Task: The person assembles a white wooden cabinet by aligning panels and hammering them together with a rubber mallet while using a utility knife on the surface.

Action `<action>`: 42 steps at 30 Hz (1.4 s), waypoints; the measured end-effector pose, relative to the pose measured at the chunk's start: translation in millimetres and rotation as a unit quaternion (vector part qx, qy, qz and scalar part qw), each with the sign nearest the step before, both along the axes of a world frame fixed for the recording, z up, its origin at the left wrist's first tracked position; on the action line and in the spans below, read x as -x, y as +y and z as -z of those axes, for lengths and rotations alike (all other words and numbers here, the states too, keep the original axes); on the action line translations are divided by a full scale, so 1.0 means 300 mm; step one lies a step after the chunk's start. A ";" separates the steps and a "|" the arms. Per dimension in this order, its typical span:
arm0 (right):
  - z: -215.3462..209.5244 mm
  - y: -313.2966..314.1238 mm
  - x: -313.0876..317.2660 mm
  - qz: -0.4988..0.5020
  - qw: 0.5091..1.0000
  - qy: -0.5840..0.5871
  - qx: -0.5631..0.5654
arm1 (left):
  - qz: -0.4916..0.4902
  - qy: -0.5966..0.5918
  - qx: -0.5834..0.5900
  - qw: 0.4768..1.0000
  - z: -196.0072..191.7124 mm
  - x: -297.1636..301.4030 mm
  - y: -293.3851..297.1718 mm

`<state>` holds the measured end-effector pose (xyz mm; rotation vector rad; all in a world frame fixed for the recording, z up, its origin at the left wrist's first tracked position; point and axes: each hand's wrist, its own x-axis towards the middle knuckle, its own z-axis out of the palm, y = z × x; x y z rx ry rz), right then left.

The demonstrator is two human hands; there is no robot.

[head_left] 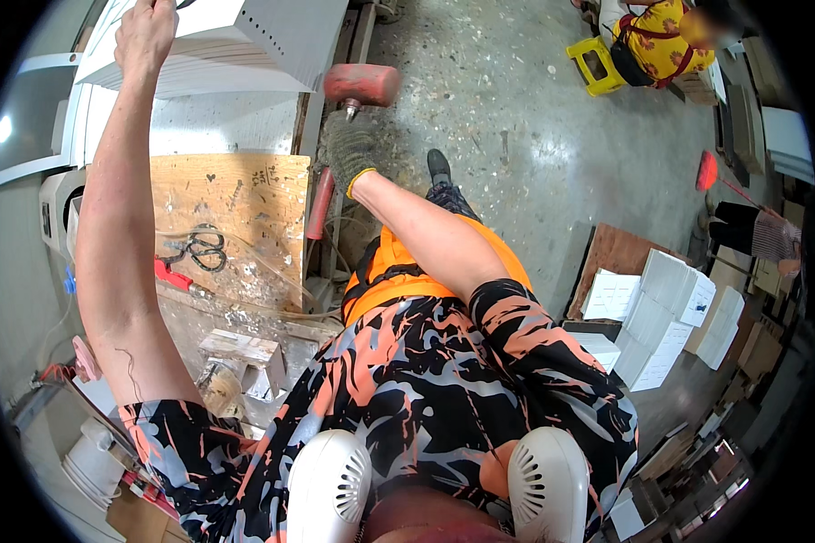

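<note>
My right hand [351, 149], in a grey knitted glove with a yellow cuff, is closed around the handle of a red mallet [362, 84]. The mallet's head is beyond the hand, beside the bench edge, and the red handle end shows below the glove. At the upper left, my bare left hand [147, 38] is closed over the left part of a stack of white panels [222, 54]. Its fingertips are near the picture's upper edge, so what they hold cannot be made out. A row of small dark holes runs along the stack's right face.
A stained plywood board [263, 208] carries black-handled scissors [206, 248] and a red-handled tool [172, 274]. To the right, white panel stacks [663, 317] stand on the floor. Farther off are a yellow stool [596, 68], a person in yellow [658, 41] and another person with a red broom [705, 170].
</note>
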<state>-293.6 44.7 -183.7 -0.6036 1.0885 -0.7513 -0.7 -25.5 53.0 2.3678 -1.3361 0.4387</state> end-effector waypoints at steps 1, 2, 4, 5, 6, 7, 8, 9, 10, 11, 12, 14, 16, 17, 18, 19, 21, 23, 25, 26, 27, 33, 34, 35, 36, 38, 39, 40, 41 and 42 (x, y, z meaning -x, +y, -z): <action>-0.094 -0.004 0.018 -0.082 0.988 0.114 0.066 | -0.011 0.004 -0.008 1.000 0.006 -0.004 0.024; -0.088 -0.013 0.039 -0.104 0.988 0.095 0.058 | -0.013 0.006 -0.013 1.000 -0.001 0.007 0.019; -0.072 -0.024 0.064 -0.146 0.987 0.057 0.041 | -0.014 0.007 -0.010 1.000 -0.004 0.017 0.013; -0.058 -0.028 0.052 -0.098 0.994 0.031 0.024 | -0.014 0.006 -0.007 1.000 -0.007 0.022 0.006; -0.038 -0.023 0.026 -0.052 0.999 0.005 0.006 | -0.006 0.005 0.000 1.000 -0.007 0.020 0.004; -0.019 -0.018 0.000 -0.006 1.000 -0.021 -0.012 | 0.002 0.004 0.008 1.000 -0.005 0.014 -0.001; -0.024 -0.016 -0.002 -0.012 1.000 -0.011 -0.014 | 0.009 0.005 0.014 1.000 0.002 0.005 0.001; -0.055 -0.015 0.000 -0.021 1.000 0.000 -0.016 | 0.000 0.007 0.008 1.000 0.005 0.002 0.010; -0.083 -0.015 0.021 -0.080 0.996 0.045 0.001 | -0.008 0.009 0.001 1.000 0.007 0.000 0.018; -0.114 -0.020 0.042 -0.135 0.987 0.088 0.018 | -0.012 0.009 -0.004 1.000 0.002 0.004 0.017; -0.088 -0.028 0.050 -0.142 0.985 0.091 0.042 | -0.009 0.011 -0.004 1.000 0.000 0.007 0.016; -0.002 -0.053 0.053 -0.154 0.979 0.097 0.092 | -0.003 0.013 -0.004 1.000 -0.002 0.010 0.009; 0.042 -0.046 0.015 -0.050 0.999 -0.006 0.002 | 0.008 0.014 0.004 1.000 0.004 0.004 0.002; 0.054 -0.046 -0.001 0.003 0.997 -0.057 -0.043 | 0.014 0.015 0.009 1.000 0.007 -0.001 -0.004; 0.006 -0.035 0.013 -0.043 0.999 -0.002 -0.015 | 0.005 0.012 0.004 1.000 0.014 -0.009 0.007; -0.100 -0.017 0.045 -0.090 0.994 0.054 0.013 | -0.005 0.010 0.000 1.000 0.020 -0.017 0.024; -0.065 -0.027 0.055 -0.110 0.994 -0.020 -0.014 | -0.002 0.000 0.004 1.000 0.007 -0.001 0.013; -0.047 -0.035 0.048 -0.055 0.995 -0.059 -0.056 | 0.007 -0.010 0.016 1.000 0.004 0.009 0.007; -0.026 -0.039 0.027 -0.003 0.996 -0.052 -0.072 | 0.007 0.001 0.011 1.000 0.000 0.011 0.002; -0.046 -0.035 0.034 -0.029 0.995 -0.060 -0.077 | 0.005 0.008 0.008 1.000 0.004 0.005 0.005; -0.090 -0.032 0.051 -0.055 0.993 -0.068 -0.082 | 0.004 0.010 0.006 1.000 0.006 0.003 0.011; 0.062 -0.109 0.015 0.050 0.992 -0.071 -0.095 | 0.028 0.002 0.016 0.999 -0.021 0.039 -0.022; 0.030 -0.101 0.013 0.007 0.993 -0.068 -0.100 | 0.022 -0.005 0.017 1.000 -0.008 0.025 0.001; -0.059 -0.099 0.030 -0.034 0.992 -0.063 -0.105 | 0.017 -0.009 0.019 1.000 0.006 0.011 0.020; -0.115 -0.106 0.050 -0.069 0.990 -0.061 -0.108 | 0.013 0.001 0.015 1.000 0.006 0.008 0.020; -0.088 -0.119 0.062 -0.079 0.988 -0.089 -0.099 | 0.004 0.019 0.008 1.000 0.005 -0.003 0.020; -0.095 -0.134 0.062 -0.064 0.986 -0.094 -0.118 | 0.009 0.014 0.011 1.000 0.006 -0.006 0.016; -0.100 -0.149 0.058 -0.050 0.984 -0.099 -0.136 | 0.014 0.009 0.015 1.000 0.007 -0.008 0.010; -0.108 -0.163 0.044 -0.005 0.983 -0.121 -0.139 | 0.019 0.004 0.017 1.000 0.005 -0.002 0.006; -0.113 -0.166 0.045 -0.026 0.982 -0.118 -0.142 | 0.014 0.005 0.013 1.000 0.002 0.004 0.008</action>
